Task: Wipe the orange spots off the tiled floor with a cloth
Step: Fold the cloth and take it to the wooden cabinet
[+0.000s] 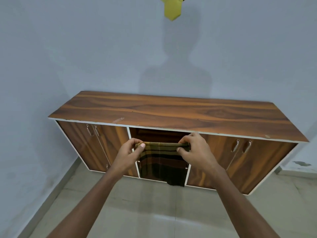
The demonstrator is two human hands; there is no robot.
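A dark checked cloth (162, 164) in green, yellow and brown hangs down in front of me, stretched by its top edge between both hands. My left hand (130, 152) pinches the cloth's left top corner and my right hand (195, 150) pinches the right top corner. The cloth hangs in front of the open middle bay of a wooden cabinet (171, 112). The pale tiled floor (154, 212) lies below my arms; no orange spots show on the part in view.
The long low wooden cabinet stands against a light blue wall (85, 48), with double doors with metal handles on the left (92, 130) and right (241, 146). A yellow-green object (172, 8) hangs at the top of the view.
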